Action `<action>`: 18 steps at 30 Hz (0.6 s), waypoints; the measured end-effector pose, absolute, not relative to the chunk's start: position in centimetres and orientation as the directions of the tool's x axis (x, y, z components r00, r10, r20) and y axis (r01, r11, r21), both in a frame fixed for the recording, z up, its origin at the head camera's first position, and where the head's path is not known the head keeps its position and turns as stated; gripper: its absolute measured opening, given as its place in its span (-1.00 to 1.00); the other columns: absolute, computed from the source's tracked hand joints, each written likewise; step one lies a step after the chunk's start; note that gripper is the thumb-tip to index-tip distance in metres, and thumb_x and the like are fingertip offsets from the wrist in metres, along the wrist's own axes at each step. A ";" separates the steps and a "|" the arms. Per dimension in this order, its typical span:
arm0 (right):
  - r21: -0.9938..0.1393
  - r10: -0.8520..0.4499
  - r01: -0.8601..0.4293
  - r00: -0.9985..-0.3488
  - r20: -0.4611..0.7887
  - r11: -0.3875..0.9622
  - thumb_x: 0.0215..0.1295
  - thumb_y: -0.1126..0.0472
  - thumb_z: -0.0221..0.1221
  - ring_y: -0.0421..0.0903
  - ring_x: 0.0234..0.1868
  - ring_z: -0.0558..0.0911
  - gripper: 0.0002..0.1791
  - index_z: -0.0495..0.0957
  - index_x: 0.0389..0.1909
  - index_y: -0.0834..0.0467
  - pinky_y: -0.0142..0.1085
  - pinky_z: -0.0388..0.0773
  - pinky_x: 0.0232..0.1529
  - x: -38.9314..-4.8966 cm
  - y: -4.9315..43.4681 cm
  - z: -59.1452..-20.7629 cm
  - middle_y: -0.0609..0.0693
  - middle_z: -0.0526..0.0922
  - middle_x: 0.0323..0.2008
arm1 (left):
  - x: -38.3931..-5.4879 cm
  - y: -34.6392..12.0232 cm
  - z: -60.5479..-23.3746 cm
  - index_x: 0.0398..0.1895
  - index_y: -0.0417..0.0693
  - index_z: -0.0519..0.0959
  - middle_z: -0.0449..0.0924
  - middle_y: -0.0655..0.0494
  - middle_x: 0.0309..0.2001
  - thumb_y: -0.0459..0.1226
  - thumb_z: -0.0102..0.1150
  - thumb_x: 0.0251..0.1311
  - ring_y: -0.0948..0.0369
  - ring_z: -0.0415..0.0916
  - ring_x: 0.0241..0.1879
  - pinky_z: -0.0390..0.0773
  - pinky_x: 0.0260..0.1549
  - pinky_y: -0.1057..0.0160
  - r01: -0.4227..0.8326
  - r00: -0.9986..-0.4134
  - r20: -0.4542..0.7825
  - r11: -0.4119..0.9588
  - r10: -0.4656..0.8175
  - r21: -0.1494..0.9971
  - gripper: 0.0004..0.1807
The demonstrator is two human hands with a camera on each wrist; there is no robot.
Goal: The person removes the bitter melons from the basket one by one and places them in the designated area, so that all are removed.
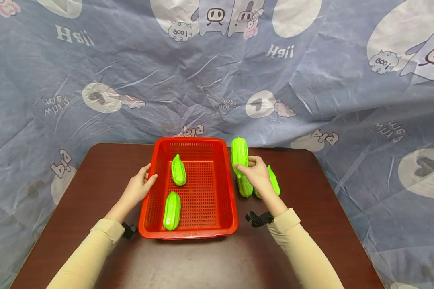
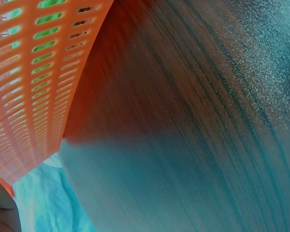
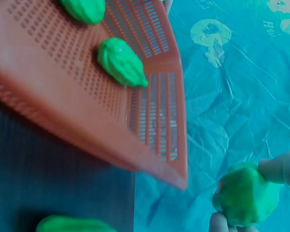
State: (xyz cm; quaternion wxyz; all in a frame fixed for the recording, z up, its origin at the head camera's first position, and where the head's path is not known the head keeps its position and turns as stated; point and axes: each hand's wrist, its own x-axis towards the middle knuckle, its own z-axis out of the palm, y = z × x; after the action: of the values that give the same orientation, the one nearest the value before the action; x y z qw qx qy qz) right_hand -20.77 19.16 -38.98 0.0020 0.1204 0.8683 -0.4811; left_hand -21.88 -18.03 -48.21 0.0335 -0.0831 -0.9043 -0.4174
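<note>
A red plastic basket with slotted walls stands on the table. Two bright green, ridged bitter melons lie in its left half: one farther back, the other at the front. My left hand grips the basket's left rim, thumb on the inner side; only a bit of its fingers shows in the left wrist view. Just right of the basket, my right hand holds up another bitter melon between thumb and fingers. That melon appears end-on in the right wrist view.
On the table right of the basket lie more bitter melons, one below the held one and another partly behind my right wrist. The brown table ends at a patterned grey-blue cloth hanging behind it.
</note>
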 end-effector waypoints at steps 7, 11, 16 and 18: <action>-0.793 0.217 0.235 -0.967 -0.133 0.562 0.21 -0.02 0.29 0.18 0.15 0.55 -0.24 0.30 0.32 0.30 0.00 0.46 0.15 -18.7 21.7 -39.7 0.29 0.51 0.16 | -22.1 -18.0 -48.3 0.47 -0.38 0.11 0.58 -0.24 -0.16 -0.14 0.02 0.46 0.04 0.56 -0.31 0.52 -0.37 0.20 0.136 -0.990 0.079 0.655 0.115 0.743 -0.30; -0.784 0.216 0.241 -0.966 -0.139 0.573 0.21 0.00 0.29 0.20 0.17 0.52 -0.22 0.29 0.33 0.35 0.01 0.45 0.17 -17.6 22.8 -40.6 0.33 0.49 0.17 | -22.0 -18.0 -48.2 0.47 -0.38 0.11 0.59 -0.23 -0.17 -0.15 0.03 0.46 0.06 0.56 -0.31 0.51 -0.38 0.21 0.135 -0.990 0.077 0.658 0.117 0.741 -0.31; -0.767 0.219 0.250 -0.965 -0.145 0.592 0.20 0.01 0.31 0.20 0.14 0.56 -0.21 0.30 0.32 0.37 0.00 0.49 0.12 -16.2 23.8 -41.8 0.34 0.51 0.15 | -22.0 -17.9 -48.2 0.47 -0.38 0.11 0.59 -0.22 -0.18 -0.15 0.04 0.45 0.05 0.56 -0.32 0.52 -0.37 0.20 0.141 -0.989 0.081 0.654 0.121 0.743 -0.30; -0.762 0.219 0.255 -0.964 -0.152 0.595 0.20 0.01 0.31 0.19 0.14 0.56 -0.22 0.30 0.31 0.38 0.00 0.49 0.12 -15.7 24.0 -42.2 0.34 0.51 0.15 | -22.0 -17.9 -48.3 0.47 -0.37 0.11 0.59 -0.21 -0.18 -0.15 0.04 0.45 0.05 0.56 -0.31 0.52 -0.36 0.20 0.142 -0.989 0.083 0.652 0.120 0.745 -0.30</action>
State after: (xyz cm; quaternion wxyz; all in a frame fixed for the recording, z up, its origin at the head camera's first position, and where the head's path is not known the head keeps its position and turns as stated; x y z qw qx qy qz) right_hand -15.72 24.03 -42.24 0.0209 0.1329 0.8927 -0.4301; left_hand -21.98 -17.90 -48.30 0.0132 -0.0721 -0.9088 -0.4108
